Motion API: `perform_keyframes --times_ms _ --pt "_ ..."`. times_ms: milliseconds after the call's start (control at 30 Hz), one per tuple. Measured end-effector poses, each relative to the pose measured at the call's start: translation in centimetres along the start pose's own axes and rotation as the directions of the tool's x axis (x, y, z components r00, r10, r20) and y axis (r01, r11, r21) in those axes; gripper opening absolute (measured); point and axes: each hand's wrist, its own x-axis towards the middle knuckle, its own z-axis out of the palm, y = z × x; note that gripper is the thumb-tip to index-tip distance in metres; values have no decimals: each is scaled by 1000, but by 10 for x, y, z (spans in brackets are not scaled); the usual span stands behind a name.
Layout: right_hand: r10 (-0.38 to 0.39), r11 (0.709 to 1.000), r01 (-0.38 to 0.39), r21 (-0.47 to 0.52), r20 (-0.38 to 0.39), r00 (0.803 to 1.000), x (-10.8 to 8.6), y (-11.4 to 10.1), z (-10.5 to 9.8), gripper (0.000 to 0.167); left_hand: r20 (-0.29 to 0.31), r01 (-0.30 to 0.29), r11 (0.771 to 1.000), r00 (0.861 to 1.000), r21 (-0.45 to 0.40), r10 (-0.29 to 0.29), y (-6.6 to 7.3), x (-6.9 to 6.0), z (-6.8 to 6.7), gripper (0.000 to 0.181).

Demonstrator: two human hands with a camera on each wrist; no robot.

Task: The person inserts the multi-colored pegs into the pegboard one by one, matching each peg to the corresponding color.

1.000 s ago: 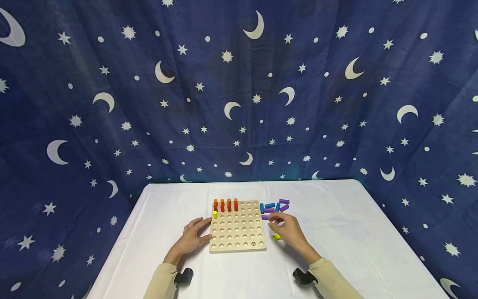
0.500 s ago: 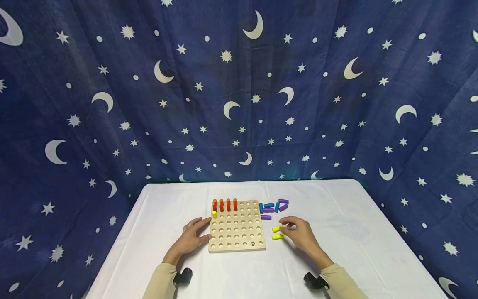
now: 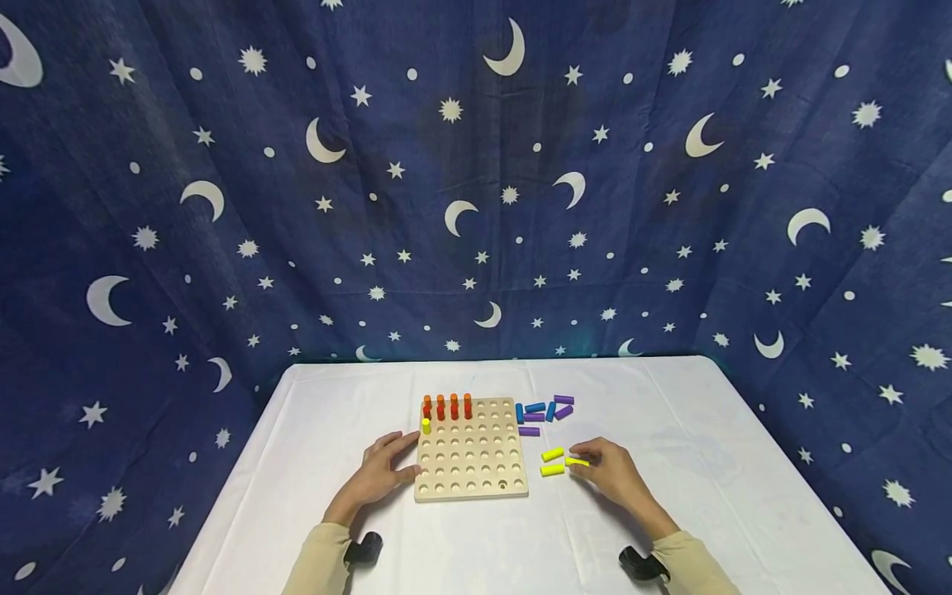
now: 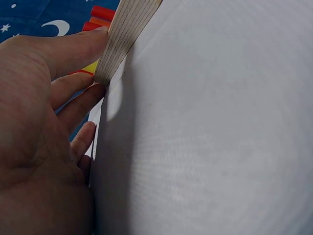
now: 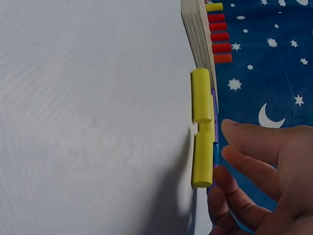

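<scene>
A square wooden pegboard with rows of holes lies on the table. My left hand rests against its left edge, thumb and fingertips touching the side in the left wrist view. Orange pegs and red pegs stand in its far left rows, with one upright yellow peg just nearer. My right hand hovers around a loose yellow peg lying right of the board. In the right wrist view, a gap shows between thumb and peg. Two more yellow pegs lie just to its left.
Several blue pegs and purple pegs lie scattered beside the board's far right corner. White cloth covers the table. Behind its far edge hangs a dark blue curtain with moons and stars.
My right hand has shifted right and slightly towards me, away from the purple and blue pegs, uncovering the yellow pegs. My left hand stays at the board's edge.
</scene>
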Motion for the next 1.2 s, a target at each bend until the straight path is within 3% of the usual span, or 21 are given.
perform_keyframes --times_ms 233,700,1200 --pt "17 1000 -17 24 24 1000 2 8 0 22 -3 -2 1000 1000 -14 2 0 1 1 63" --pt "16 997 -12 -70 64 998 8 11 2 13 1 11 1000 1000 -9 -11 3 -1 -1 63" --pt "14 998 -19 52 85 996 20 -14 4 13 -4 1 1000 1000 -11 -1 1 2 -1 63"
